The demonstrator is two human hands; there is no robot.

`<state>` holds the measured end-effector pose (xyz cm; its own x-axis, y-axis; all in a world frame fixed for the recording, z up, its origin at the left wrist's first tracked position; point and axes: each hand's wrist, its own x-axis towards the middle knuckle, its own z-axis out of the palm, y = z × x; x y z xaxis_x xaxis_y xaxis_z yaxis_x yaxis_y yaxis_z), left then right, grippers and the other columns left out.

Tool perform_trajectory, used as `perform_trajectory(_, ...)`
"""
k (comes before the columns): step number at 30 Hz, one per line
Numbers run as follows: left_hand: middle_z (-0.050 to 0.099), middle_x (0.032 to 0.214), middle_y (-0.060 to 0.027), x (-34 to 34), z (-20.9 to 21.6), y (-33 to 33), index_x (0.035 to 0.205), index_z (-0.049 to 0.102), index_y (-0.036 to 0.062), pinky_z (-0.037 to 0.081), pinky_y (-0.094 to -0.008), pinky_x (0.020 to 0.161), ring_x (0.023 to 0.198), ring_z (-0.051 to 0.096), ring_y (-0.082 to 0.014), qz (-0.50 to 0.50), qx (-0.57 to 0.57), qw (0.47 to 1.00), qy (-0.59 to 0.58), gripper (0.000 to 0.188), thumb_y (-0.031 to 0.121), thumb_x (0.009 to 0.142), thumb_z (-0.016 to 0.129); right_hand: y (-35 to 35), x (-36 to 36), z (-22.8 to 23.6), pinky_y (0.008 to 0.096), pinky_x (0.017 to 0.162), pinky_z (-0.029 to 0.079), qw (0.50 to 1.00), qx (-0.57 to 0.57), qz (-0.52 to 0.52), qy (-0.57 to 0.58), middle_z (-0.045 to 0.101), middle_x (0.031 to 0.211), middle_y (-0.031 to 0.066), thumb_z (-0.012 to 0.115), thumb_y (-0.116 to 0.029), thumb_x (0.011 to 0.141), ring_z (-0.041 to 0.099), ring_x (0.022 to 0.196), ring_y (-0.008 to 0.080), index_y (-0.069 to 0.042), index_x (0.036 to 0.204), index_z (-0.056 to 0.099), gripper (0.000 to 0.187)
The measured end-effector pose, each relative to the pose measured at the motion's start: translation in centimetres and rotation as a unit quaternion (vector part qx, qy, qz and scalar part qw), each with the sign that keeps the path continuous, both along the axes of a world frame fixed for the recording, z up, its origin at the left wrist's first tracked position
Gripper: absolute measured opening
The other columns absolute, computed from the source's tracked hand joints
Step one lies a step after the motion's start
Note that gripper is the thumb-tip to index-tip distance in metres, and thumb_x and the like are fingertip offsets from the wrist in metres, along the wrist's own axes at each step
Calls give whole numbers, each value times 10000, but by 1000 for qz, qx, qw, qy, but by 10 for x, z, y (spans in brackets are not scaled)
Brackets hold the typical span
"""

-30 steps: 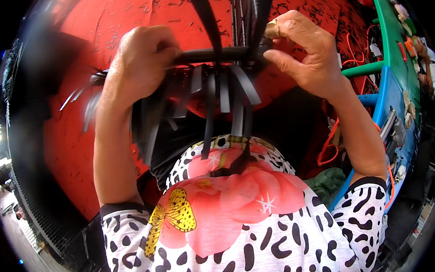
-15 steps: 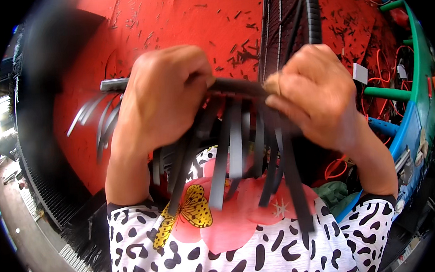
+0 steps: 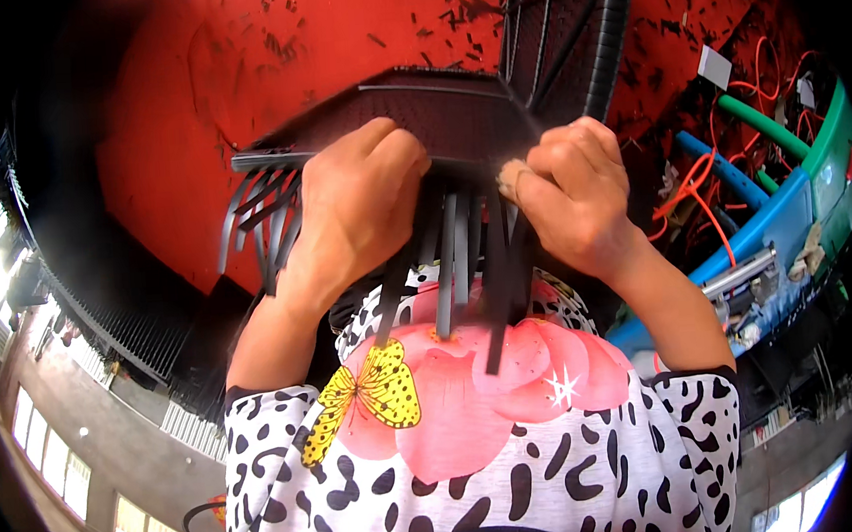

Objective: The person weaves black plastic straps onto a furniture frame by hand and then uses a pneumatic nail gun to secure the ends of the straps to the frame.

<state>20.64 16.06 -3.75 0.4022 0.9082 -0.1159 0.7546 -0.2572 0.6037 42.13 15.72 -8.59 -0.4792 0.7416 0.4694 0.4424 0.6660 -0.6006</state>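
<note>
A dark woven piece, made of flat strips and set in a frame, lies in front of me. Many loose flat black strips hang from its near edge toward my shirt. More strip ends curl down at its left corner. My left hand is closed in a fist at the near edge, its fingertips turned away from view. My right hand pinches a black strip at the same edge, with a pale wrap around one finger. The strip between the hands is partly blurred.
A side frame wrapped in black strip rises beyond my right hand. Short black offcuts litter the red floor covering. At the right stand a green and blue rack, orange cords and a white box.
The woven piece has tipped so its flat face now shows beyond my hands. Both hands have moved slightly closer together, still at its near edge. The view has shifted.
</note>
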Motion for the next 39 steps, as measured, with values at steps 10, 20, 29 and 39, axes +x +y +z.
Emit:
perform_trajectory(10, 511, 687, -111, 0, 38, 21, 753, 555, 45, 431, -379, 529, 627, 551, -323, 2, 9, 1000, 1, 80, -12, 724, 603, 18, -12, 46, 316, 709, 390, 998, -35, -50, -18, 471, 676, -2, 656, -65, 651, 518, 698, 181, -95, 678, 596, 73)
perform_trajectory(20, 532, 696, -92, -13, 53, 21, 741, 557, 65, 451, -393, 525, 636, 567, -318, 19, 29, 999, 8, 79, 34, 717, 626, 20, -36, 81, 337, 746, 374, 986, -109, -80, -101, 434, 641, 23, 612, -89, 676, 509, 699, 208, -108, 617, 540, 95)
perform_trajectory(29, 543, 713, -85, -1, 84, 10, 807, 567, 81, 461, -397, 537, 648, 576, -306, 35, 5, 996, 81, 132, 153, 757, 666, 14, -32, 93, 342, 776, 381, 991, -95, -57, -69, 433, 652, 28, 610, -89, 685, 514, 707, 209, -110, 651, 545, 76)
perform_trajectory(39, 598, 755, -116, 27, 83, 8, 844, 598, 50, 465, -376, 552, 664, 598, -316, 78, -16, 997, 21, 142, 147, 765, 665, 20, -12, 94, 341, 801, 385, 995, -69, -45, -59, 441, 674, 31, 599, -92, 682, 522, 729, 206, -118, 668, 555, 53)
